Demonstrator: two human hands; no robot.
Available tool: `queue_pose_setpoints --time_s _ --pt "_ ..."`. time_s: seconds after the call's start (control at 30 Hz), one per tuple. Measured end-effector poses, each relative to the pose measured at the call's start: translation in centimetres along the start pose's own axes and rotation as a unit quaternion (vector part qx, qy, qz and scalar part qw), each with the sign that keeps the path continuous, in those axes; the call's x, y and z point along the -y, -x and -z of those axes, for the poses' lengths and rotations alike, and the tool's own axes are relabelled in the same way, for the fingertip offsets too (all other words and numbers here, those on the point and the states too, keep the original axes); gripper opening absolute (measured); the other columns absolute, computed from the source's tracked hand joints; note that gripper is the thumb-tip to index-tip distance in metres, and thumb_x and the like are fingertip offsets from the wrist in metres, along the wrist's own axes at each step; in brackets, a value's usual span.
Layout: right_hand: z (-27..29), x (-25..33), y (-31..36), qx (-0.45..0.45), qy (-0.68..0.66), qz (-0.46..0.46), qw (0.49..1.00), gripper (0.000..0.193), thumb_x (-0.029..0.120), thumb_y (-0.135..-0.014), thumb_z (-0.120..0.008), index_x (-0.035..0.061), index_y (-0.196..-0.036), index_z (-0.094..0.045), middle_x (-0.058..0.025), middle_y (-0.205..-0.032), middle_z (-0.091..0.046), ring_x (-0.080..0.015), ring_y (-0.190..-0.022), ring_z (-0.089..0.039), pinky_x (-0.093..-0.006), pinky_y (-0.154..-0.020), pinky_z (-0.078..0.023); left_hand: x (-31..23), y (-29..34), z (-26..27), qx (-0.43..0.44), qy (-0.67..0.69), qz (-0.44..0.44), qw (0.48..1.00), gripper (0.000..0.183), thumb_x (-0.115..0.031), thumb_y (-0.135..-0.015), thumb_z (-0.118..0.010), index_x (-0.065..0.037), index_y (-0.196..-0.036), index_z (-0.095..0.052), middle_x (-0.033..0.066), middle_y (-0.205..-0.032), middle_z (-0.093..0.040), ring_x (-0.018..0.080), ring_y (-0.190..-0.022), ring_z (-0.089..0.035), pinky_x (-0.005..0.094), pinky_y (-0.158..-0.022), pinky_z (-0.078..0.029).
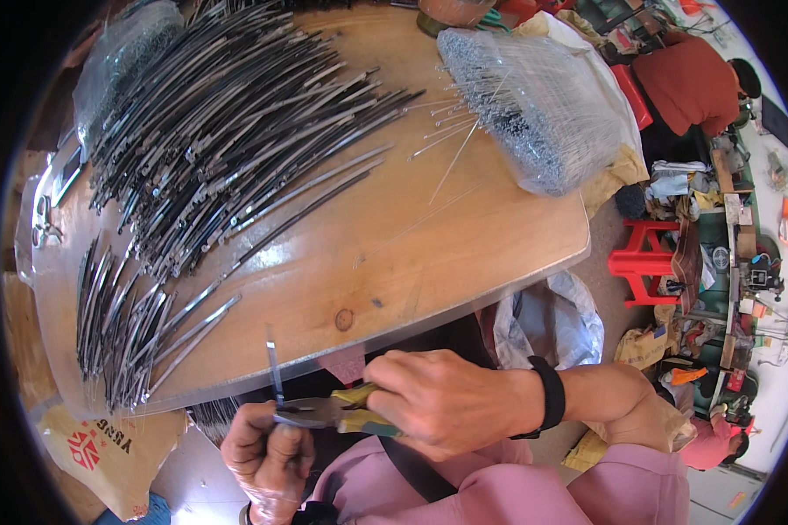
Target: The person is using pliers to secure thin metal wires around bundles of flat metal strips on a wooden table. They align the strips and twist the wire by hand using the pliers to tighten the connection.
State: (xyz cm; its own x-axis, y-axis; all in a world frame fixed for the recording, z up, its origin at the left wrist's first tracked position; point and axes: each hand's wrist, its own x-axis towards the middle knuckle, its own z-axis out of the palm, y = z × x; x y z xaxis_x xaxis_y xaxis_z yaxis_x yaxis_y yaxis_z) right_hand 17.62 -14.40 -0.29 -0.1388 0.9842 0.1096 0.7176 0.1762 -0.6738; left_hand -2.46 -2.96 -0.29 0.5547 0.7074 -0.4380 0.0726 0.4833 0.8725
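Note:
Below the table's near edge, my right hand (pixel 438 402) is wrapped round the yellow-green handles of a pair of pliers (pixel 311 412). Their grey jaws point left and meet a thin metal strip (pixel 275 367) that stands nearly upright. Pinched fingers of my left hand (pixel 267 451) hold the strip's lower end, just under the jaws. Whether the jaws are fully closed on it, I cannot make out. A large heap of slender black and silver strips (pixel 210 140) covers the table's left part, with a smaller bunch (pixel 131 324) nearer me.
A clear bag of thin wires (pixel 538 109) lies at the table's (pixel 429 254) far right, some wires spilling out. Scissors (pixel 44 223) rest at the left edge. A red stool (pixel 646 261) stands on the right, with co-workers (pixel 687 83) beyond. A printed sack (pixel 114 455) sits lower left.

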Motion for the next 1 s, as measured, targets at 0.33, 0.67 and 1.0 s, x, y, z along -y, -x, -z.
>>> queue_pose_setpoints --time_s 0.33,0.67,1.0 --pt "8.5 -7.3 2.1 -0.168 0.149 -0.157 0.962 0.027 0.004 -0.075 -0.065 -0.0023 -0.101 -0.063 -0.0157 -0.097 -0.057 -0.0343 -0.08 -0.059 -0.0402 -0.068 -0.049 -1.7 -3.3 12.1 -0.216 -0.225 -0.235 0.921 0.02 -0.005 -0.093 -0.055 0.001 -0.111 -0.059 0.014 -0.099 -0.062 0.0141 -0.07 -0.056 0.0258 -0.058 -0.045" --pt "5.1 -9.1 4.0 -0.24 0.223 -0.144 0.934 0.027 -0.001 -0.063 -0.07 -0.0047 -0.088 -0.06 -0.0172 -0.1 -0.058 -0.0347 -0.083 -0.056 -0.0395 -0.07 -0.048 -2.0 -4.4 -3.5 0.149 -0.489 -0.329 0.794 0.053 -0.007 -0.065 -0.074 0.005 -0.115 -0.059 0.0217 -0.114 -0.059 0.0382 -0.112 -0.055 0.0481 -0.101 -0.04" --pt "3.5 -9.0 4.7 -0.283 0.246 -0.148 0.915 0.02 0.002 -0.062 -0.063 -0.0006 -0.081 -0.056 -0.015 -0.088 -0.05 -0.0337 -0.079 -0.051 -0.043 -0.069 -0.043 2.9 -6.7 -13.2 0.217 -0.639 -0.342 0.654 0.087 -0.017 -0.064 -0.081 0.006 -0.137 -0.04 0.0232 -0.146 -0.033 0.0408 -0.138 -0.029 0.0572 -0.112 -0.023"
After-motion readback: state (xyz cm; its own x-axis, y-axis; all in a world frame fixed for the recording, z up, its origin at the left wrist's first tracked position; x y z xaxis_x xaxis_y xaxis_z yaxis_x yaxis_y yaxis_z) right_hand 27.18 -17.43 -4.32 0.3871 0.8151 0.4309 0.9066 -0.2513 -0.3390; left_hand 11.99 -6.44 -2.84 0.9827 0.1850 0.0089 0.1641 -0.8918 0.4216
